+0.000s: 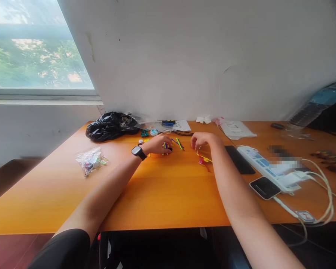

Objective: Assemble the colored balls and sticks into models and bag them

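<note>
My left hand (158, 144), with a black watch (138, 152) on the wrist, is closed around a small cluster of multicoloured pieces (165, 145). Its fingers partly cover them, so their exact kind is unclear. A yellow-green pen-like stick (179, 144) lies just right of that hand, beside a small blue piece. Farther right, my right hand (201, 140) is bent downward with its fingers pinched together. A thin yellow strip with red parts (204, 159) lies directly beneath its fingertips. Whether the fingers grip this strip or something smaller cannot be made out.
A clear bag of small parts (92, 161) lies on the left of the wooden table (162, 201). Behind are a black plastic bag (112, 127) and papers (182, 125). A power strip (268, 168) with cables, a dark phone-like slab (240, 160) and a large bottle (310, 108) are right.
</note>
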The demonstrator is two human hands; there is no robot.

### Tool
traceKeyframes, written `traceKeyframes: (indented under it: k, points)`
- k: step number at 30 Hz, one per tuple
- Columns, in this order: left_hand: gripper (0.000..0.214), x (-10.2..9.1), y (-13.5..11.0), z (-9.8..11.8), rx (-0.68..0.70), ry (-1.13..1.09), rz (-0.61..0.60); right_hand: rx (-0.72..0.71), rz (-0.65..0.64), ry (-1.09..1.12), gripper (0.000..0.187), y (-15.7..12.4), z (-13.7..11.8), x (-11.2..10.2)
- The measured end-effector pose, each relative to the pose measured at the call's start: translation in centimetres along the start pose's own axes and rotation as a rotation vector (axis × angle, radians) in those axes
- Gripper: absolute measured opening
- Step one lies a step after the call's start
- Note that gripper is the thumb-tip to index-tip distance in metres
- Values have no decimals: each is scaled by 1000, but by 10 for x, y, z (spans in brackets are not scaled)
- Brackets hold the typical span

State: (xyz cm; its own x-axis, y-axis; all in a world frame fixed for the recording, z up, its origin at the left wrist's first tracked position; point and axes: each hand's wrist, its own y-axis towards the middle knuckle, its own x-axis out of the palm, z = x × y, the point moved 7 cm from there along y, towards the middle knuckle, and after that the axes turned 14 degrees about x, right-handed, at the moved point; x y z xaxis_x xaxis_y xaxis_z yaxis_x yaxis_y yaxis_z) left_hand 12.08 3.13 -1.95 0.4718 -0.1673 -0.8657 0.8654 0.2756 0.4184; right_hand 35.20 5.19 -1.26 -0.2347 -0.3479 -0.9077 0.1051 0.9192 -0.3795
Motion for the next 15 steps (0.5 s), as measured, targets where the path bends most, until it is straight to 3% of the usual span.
traceKeyframes:
  k: [3,8,12,15]
  points:
    - [23,-3,1,2,32,12,15,46,-139,-77,19,0,5,5]
    - [32,-7,2,6,65,26,37,59,13,-34,14,5,14,-12]
    - [26,-14,3,7,41,45,69,196,-86,-4,24,9,29,0]
    - [22,-29,3,8,-12,77,160,195,-80,-19,24,7,29,-1]
